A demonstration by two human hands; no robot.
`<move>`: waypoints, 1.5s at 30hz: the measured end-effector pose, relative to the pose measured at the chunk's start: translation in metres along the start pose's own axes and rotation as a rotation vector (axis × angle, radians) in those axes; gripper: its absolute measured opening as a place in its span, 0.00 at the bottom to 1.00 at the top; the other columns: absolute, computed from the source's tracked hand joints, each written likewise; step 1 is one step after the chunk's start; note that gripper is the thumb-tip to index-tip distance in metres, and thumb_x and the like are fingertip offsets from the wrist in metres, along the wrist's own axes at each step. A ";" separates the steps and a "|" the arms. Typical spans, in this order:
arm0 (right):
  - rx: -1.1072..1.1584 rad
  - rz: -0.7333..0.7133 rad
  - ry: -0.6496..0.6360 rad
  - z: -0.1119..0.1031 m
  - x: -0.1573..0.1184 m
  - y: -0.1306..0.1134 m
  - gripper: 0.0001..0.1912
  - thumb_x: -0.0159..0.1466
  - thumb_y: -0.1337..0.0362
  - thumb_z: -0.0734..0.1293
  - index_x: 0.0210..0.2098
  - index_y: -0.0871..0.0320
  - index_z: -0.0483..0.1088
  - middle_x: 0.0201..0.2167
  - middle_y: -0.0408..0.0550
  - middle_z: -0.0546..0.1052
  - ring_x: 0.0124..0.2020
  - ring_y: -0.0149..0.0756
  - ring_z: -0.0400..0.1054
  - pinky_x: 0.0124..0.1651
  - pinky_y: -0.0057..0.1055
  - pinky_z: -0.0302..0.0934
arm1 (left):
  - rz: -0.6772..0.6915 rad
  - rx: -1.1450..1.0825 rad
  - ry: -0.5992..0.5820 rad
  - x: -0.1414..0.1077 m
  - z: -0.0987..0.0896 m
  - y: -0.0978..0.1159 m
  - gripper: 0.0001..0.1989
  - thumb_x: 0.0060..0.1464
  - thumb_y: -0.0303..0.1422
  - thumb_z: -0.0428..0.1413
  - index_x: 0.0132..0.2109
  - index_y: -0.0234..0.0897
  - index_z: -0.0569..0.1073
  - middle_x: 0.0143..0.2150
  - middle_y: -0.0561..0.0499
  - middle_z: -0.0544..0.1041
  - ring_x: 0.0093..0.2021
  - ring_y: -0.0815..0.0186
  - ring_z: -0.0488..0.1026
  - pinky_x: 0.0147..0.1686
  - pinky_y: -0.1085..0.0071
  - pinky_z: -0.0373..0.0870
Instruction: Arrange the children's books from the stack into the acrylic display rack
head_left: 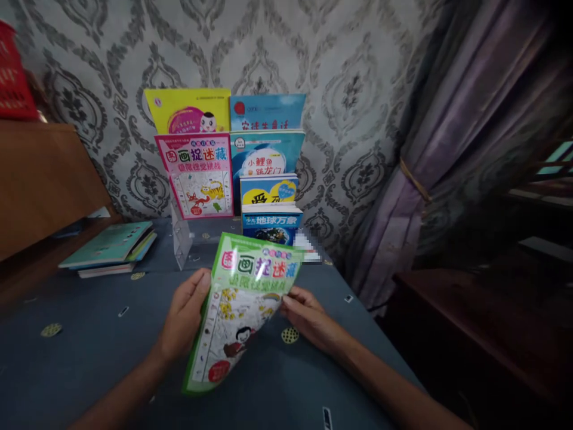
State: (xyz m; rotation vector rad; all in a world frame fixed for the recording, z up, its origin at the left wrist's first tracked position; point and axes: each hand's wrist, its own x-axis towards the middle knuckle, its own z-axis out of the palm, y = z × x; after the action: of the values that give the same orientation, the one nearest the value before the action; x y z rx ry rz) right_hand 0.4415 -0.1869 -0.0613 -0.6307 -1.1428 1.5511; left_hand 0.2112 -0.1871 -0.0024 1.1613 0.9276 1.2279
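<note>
A green picture book (244, 310) is tilted above the table, its cover towards me and its lower right side curling. My left hand (185, 313) grips its left edge, thumb on top. On the right edge, my right hand (311, 316) pinches the cover near the upper corner. Behind it stands a clear display rack (180, 239) with books in tiers. Its left side carries a yellow book (188, 110) and a pink picture book (201, 179). To the right are two blue-green books (268, 110), a yellow-and-blue book (268, 190) and a blue earth book (272, 224).
A small stack of books (110, 245) lies on the dark blue tablecloth (102, 328) at left. Beside it are a wooden cabinet (45, 179) and a red object (15, 77). A tied purple curtain (403, 161) hangs at right, against patterned wallpaper (353, 83).
</note>
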 end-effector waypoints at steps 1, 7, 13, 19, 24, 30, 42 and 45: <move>-0.013 0.021 -0.029 0.002 -0.001 0.000 0.21 0.57 0.49 0.76 0.42 0.56 0.79 0.41 0.52 0.83 0.49 0.44 0.75 0.57 0.45 0.64 | -0.017 -0.062 0.039 0.001 0.000 -0.001 0.23 0.49 0.53 0.63 0.35 0.37 0.71 0.25 0.56 0.73 0.24 0.69 0.70 0.24 0.75 0.67; -0.018 0.124 -0.065 -0.003 -0.004 -0.003 0.22 0.58 0.48 0.75 0.44 0.59 0.79 0.39 0.52 0.83 0.41 0.40 0.78 0.47 0.37 0.70 | -0.094 -0.184 0.145 0.011 -0.002 -0.012 0.27 0.35 0.50 0.71 0.36 0.37 0.72 0.29 0.53 0.79 0.32 0.62 0.78 0.30 0.71 0.74; -0.021 0.247 0.007 -0.010 -0.001 -0.002 0.26 0.55 0.48 0.77 0.45 0.60 0.78 0.35 0.51 0.83 0.34 0.36 0.78 0.39 0.31 0.71 | -0.185 -0.108 0.135 0.023 -0.014 -0.034 0.27 0.32 0.49 0.70 0.34 0.38 0.69 0.27 0.55 0.77 0.32 0.61 0.79 0.26 0.73 0.72; -0.175 0.408 -0.015 -0.028 0.002 0.006 0.29 0.52 0.45 0.77 0.41 0.63 0.77 0.26 0.46 0.80 0.21 0.28 0.70 0.22 0.23 0.64 | -0.258 0.238 -0.052 0.036 -0.039 -0.053 0.23 0.39 0.50 0.64 0.31 0.38 0.66 0.24 0.57 0.72 0.26 0.67 0.74 0.22 0.75 0.70; -0.264 0.433 -0.023 -0.032 0.002 0.005 0.32 0.52 0.44 0.76 0.45 0.62 0.73 0.29 0.47 0.80 0.24 0.30 0.72 0.24 0.24 0.66 | -0.205 0.446 -0.164 0.043 -0.052 -0.061 0.33 0.45 0.52 0.59 0.52 0.36 0.64 0.22 0.60 0.73 0.17 0.69 0.69 0.15 0.75 0.66; -0.405 0.437 0.040 -0.032 0.004 0.004 0.39 0.52 0.49 0.76 0.56 0.60 0.64 0.23 0.40 0.76 0.20 0.29 0.69 0.19 0.22 0.61 | -0.177 0.594 -0.272 0.041 -0.055 -0.059 0.39 0.52 0.49 0.54 0.64 0.31 0.54 0.16 0.64 0.69 0.13 0.68 0.66 0.11 0.77 0.59; -1.289 -0.045 0.234 -0.022 -0.006 -0.002 0.19 0.66 0.53 0.65 0.52 0.53 0.76 0.19 0.45 0.75 0.25 0.42 0.72 0.32 0.36 0.62 | 0.248 1.217 -0.155 0.031 -0.051 -0.054 0.17 0.60 0.37 0.52 0.52 0.37 0.75 0.31 0.47 0.79 0.32 0.56 0.76 0.34 0.64 0.70; -1.315 -0.162 0.074 -0.003 0.002 0.008 0.19 0.70 0.57 0.59 0.55 0.53 0.74 0.37 0.53 0.82 0.40 0.47 0.76 0.45 0.44 0.67 | 0.360 1.350 -0.198 0.032 -0.052 -0.058 0.15 0.63 0.37 0.49 0.50 0.36 0.75 0.48 0.39 0.78 0.48 0.49 0.74 0.48 0.54 0.70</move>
State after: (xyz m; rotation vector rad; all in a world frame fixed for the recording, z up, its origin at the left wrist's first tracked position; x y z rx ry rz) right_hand 0.4402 -0.1839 -0.0699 -1.3590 -2.0357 0.4491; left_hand 0.1773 -0.1456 -0.0670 2.5279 1.4735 0.6071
